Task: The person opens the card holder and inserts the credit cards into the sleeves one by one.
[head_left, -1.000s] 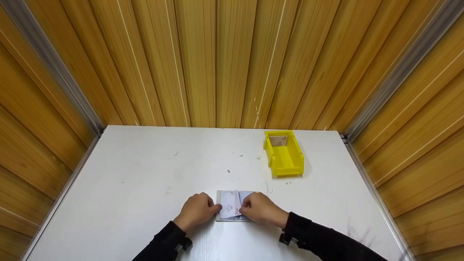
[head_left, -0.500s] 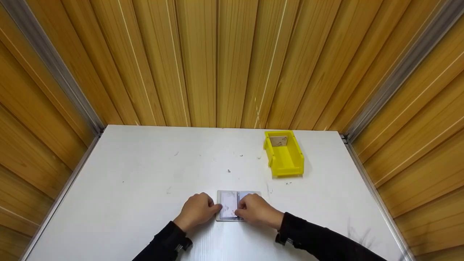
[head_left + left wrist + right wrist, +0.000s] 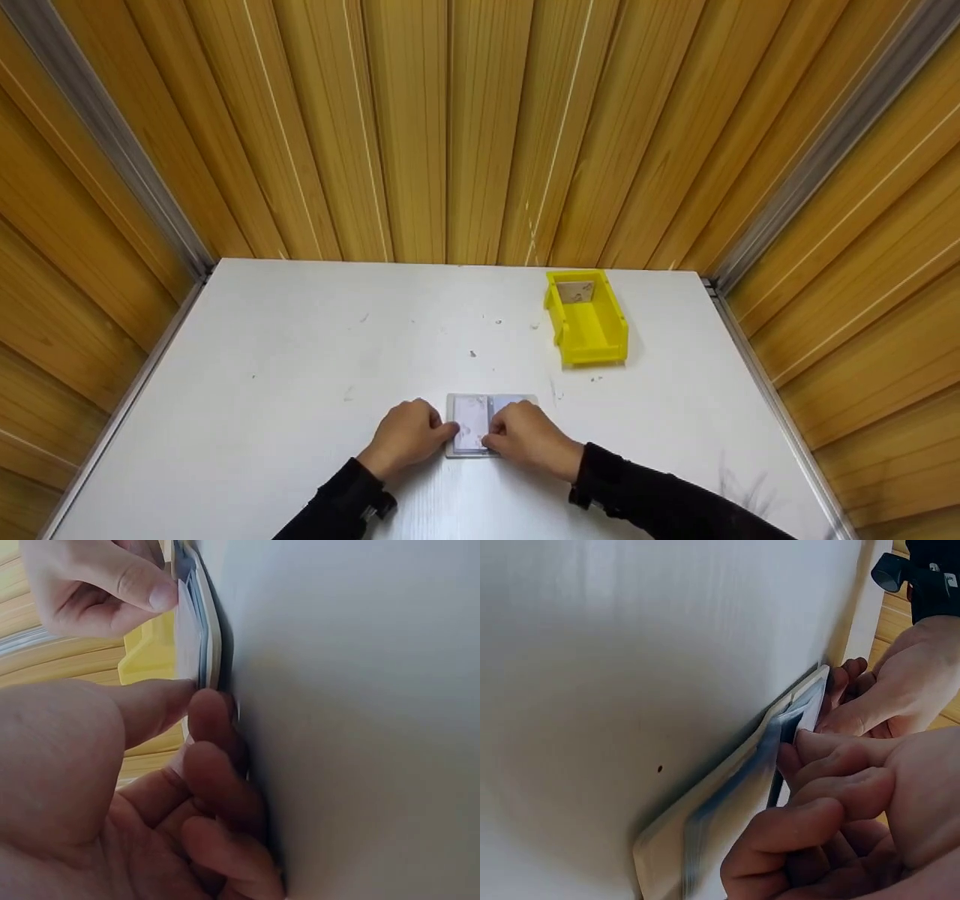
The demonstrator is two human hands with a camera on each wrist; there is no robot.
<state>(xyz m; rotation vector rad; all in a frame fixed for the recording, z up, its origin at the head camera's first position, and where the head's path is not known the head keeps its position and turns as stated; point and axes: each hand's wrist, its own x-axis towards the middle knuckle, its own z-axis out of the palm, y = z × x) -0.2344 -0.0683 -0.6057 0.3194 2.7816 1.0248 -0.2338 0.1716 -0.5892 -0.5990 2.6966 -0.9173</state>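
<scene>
Booklet (image 3: 500,403) with a pale border and layered leaves lies spread on the white table (image 3: 300,337), near six o'clock in the head view. I take it as my dial's centre, twelve toward the far wall.

Small pale card (image 3: 471,420), faint floral print, rests on the nine o'clock page.

Left hand (image 3: 407,433) sits at nine. Wrist view gives me its thumb on top of the booklet's edge, fingers curled at tabletop level; it grips that edge.

Right hand (image 3: 529,435) sits at four, over the other page. Thumb and forefinger are narrowed, pinching the card near its five o'clock corner; remaining fingers curl in.

Yellow plastic bin (image 3: 592,354) stands at one, well apart from both hands. I note a tan patterned piece (image 3: 576,292) upright against its twelve o'clock wall.

Wood-grain panels (image 3: 405,135) rise beyond the table at twelve.
</scene>
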